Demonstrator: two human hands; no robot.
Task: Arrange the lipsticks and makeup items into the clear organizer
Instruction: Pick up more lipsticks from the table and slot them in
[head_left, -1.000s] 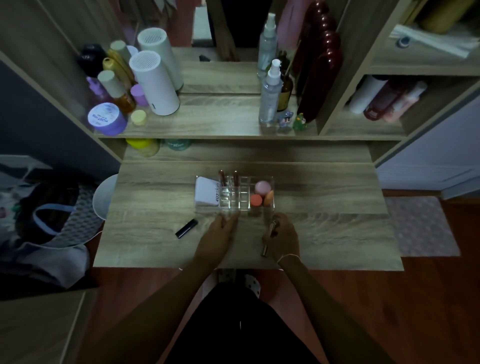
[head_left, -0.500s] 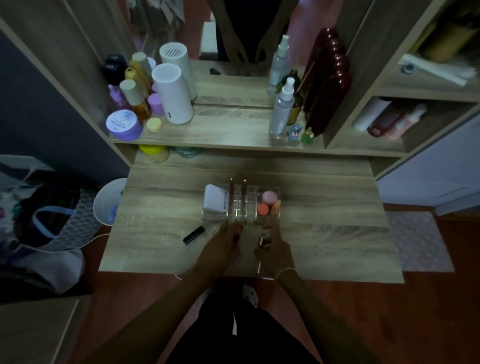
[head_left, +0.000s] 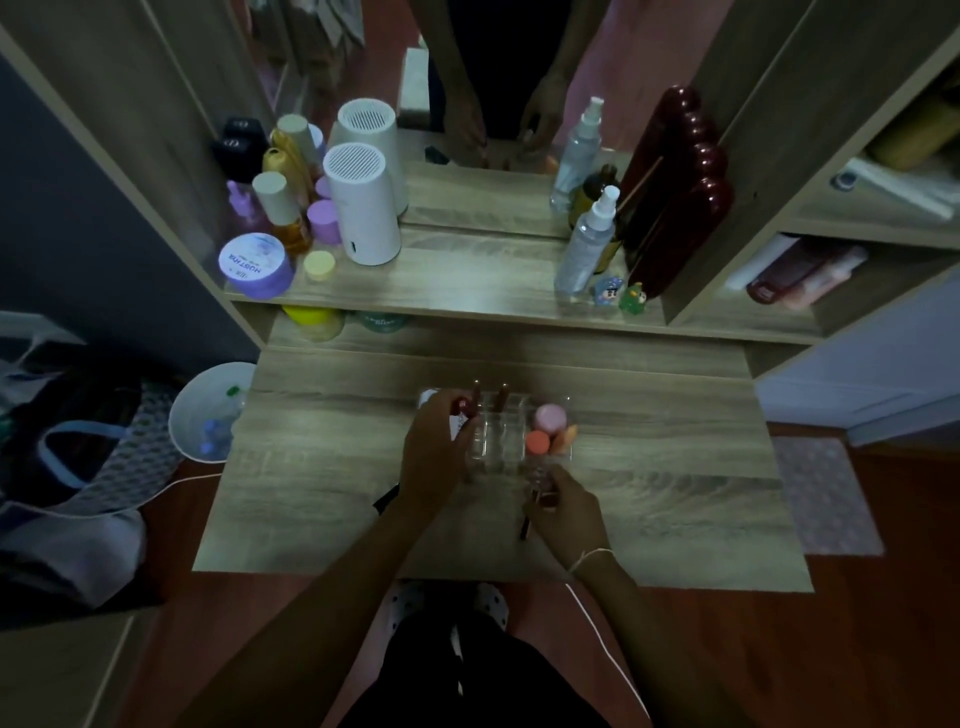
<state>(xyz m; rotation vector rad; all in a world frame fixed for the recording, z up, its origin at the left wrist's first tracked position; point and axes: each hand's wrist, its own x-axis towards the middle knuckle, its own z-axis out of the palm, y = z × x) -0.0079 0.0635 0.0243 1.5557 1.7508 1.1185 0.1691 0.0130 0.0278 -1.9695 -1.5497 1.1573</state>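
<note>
The clear organizer (head_left: 498, 441) stands mid-table. Two dark lipsticks (head_left: 501, 396) stand upright in its back slots. Its right compartment holds a pink sponge (head_left: 549, 415) and orange sponges (head_left: 537, 442). My left hand (head_left: 436, 449) curls over the organizer's left end and covers most of the white compact (head_left: 428, 397) there; a red spot shows at its fingertips. My right hand (head_left: 569, 506) is just in front of the organizer's right corner, shut on a slim brown lipstick (head_left: 525, 527) that points down toward me. A black lipstick (head_left: 385, 501) lies on the table, mostly hidden under my left forearm.
The upper shelf (head_left: 467, 291) carries a white cylinder (head_left: 363, 208), a purple jar (head_left: 254, 265), bottles and a spray bottle (head_left: 589, 244) in front of a mirror. A white bin (head_left: 208, 410) and bags sit on the floor at the left. A rug (head_left: 821, 493) lies at the right.
My left hand has moved up from the table onto the organizer's left end. My right hand has brought the brown lipstick closer to the organizer's front right corner. The camera has tilted down.
</note>
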